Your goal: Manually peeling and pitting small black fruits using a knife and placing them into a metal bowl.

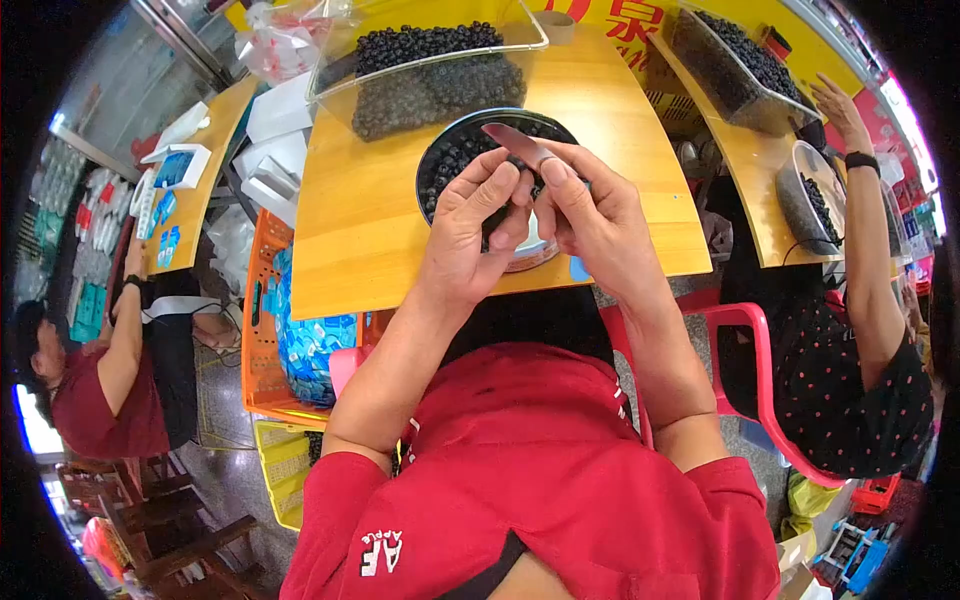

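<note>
1. A knife (514,142) is held above the bowl, its short, smooth blade flat and rounded at the tip, pointed up and to the left; a reddish tint is carried on the metal, and its handle is mostly hidden by fingers.
2. The knife is pinched by the right grip (600,205), with the thumb laid along the base of the blade.
3. The left grip (470,215) is curled, thumb drawn in towards the forefinger just beside the knife; whether anything is pinched there cannot be told.
4. Beneath both hands, a round bowl (420,180) with a thin, curved rim is partly covered. It is heaped with dark balls (452,165), near-black, small, rounded and slightly glossy.
5. More such balls are held behind it in a clear plastic bin (340,108), box-shaped, stiff-walled and pale-rimmed.
6. Bowl and bin are both supported by a bench (350,220) of smooth, yellowish wood with visible grain.
7. Beside it, blue-and-white packets (312,350) are contained in an orange plastic crate (262,370).
</note>
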Tool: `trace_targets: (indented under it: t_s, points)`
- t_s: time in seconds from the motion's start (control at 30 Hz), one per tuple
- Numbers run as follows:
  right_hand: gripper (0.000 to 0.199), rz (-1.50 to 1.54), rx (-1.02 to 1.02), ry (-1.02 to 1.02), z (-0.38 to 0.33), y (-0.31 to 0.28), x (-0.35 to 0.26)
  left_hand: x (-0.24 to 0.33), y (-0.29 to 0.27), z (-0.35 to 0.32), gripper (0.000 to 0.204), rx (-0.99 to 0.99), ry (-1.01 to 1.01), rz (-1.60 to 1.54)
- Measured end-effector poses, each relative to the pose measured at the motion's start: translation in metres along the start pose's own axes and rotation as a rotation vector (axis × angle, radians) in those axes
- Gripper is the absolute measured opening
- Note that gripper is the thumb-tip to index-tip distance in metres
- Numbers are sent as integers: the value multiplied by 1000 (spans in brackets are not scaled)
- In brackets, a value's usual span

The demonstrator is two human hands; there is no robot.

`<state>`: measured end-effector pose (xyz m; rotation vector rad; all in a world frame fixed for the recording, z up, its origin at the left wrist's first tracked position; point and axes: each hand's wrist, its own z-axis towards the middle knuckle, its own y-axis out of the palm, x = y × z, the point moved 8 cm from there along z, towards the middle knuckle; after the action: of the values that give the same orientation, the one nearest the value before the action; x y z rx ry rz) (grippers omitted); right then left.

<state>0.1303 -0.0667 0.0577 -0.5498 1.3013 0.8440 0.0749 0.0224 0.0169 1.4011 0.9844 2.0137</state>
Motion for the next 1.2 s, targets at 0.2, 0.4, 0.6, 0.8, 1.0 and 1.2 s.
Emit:
trace_targets:
  t_s: [0.2,0.4,0.6,0.8,1.0,1.2]
  points:
    - [28,44,27,-4,2,-3,2,4,4,-1,23,2,-25,-16]
    - [32,86,174,10,2,-30,-8,14,-7,15,24,110,-155,-130]
    - [33,157,193,-2,1,-47,-11,25,-40,44,17,136,-329,410]
    - [33,175,183,-5,1,-54,-4,10,-31,61,26,-232,-207,1874]
    - [31,171,183,2,1,-58,-3,-6,-26,58,22,-386,-69,2078]
    - [30,170,237,64,4,-57,17,17,2,45,22,-124,-73,1456]
